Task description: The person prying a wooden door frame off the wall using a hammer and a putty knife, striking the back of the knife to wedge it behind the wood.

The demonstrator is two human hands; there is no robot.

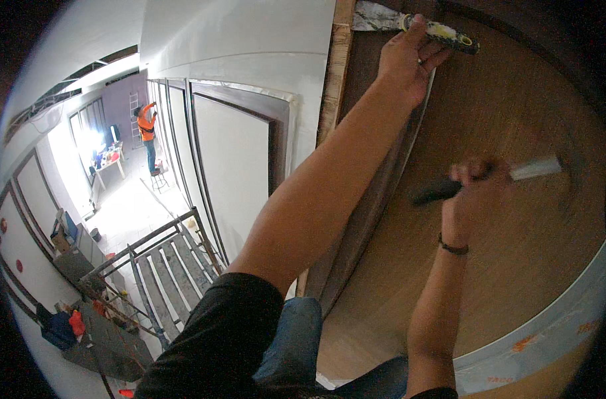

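Observation:
At the top, my left hand [413, 63] is closed around the worn handle of a putty knife [453, 34]. Its paint-smeared blade points left, over the edge of a brown door frame [366, 73] beside a strip of raw wood [329, 100]. Lower and to the right, my right hand [472, 189] grips a hammer [436, 191] by its black handle. The hammer's bright metal shaft extends to the right, and its head is smeared by motion. Behind both hands stands a brown wood-grain panel [383, 306].
A slatted metal scaffold platform [176, 272] stands below left. Farther off, a person in orange [147, 126] works on a stool [159, 181] by the wall. Grey cabinets [110, 332] line the left side. A pale printed sheet [536, 342] curves along the lower right.

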